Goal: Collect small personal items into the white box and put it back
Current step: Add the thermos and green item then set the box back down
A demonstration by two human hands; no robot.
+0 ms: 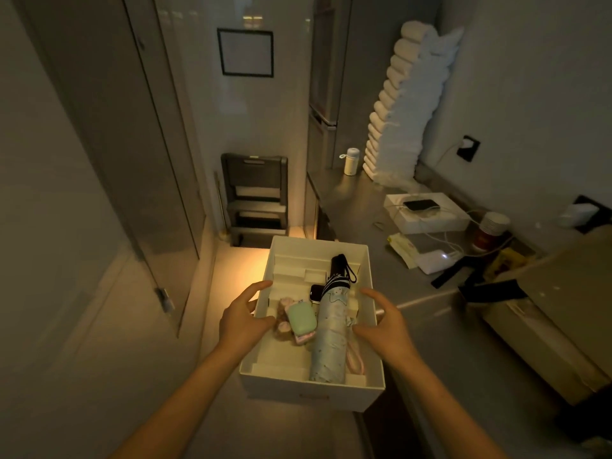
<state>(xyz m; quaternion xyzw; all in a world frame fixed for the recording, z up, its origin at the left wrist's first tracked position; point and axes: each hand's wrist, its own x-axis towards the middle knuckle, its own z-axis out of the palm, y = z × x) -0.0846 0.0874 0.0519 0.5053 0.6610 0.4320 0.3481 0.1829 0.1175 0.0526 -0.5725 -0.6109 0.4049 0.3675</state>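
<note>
The open white box (306, 390) hangs in mid-air over the floor, beside the counter's edge. My left hand (243, 314) grips its left wall, thumb inside. My right hand (384, 321) grips the right wall, thumb inside too. In the box lie a folded light-blue umbrella (331, 329) with a black handle, a mint-green case (301, 321), a small plush charm (284, 313), a dark small device (316, 293) and a pink cord (356, 361).
A steel counter (361, 210) runs on the right with a flat white box, a phone (420, 205), cables, a white charger (435, 260), a cup, a white bottle (351, 160) and stacked towels (400, 104). A cardboard box (546, 313) sits near right. A step stool (254, 197) stands ahead.
</note>
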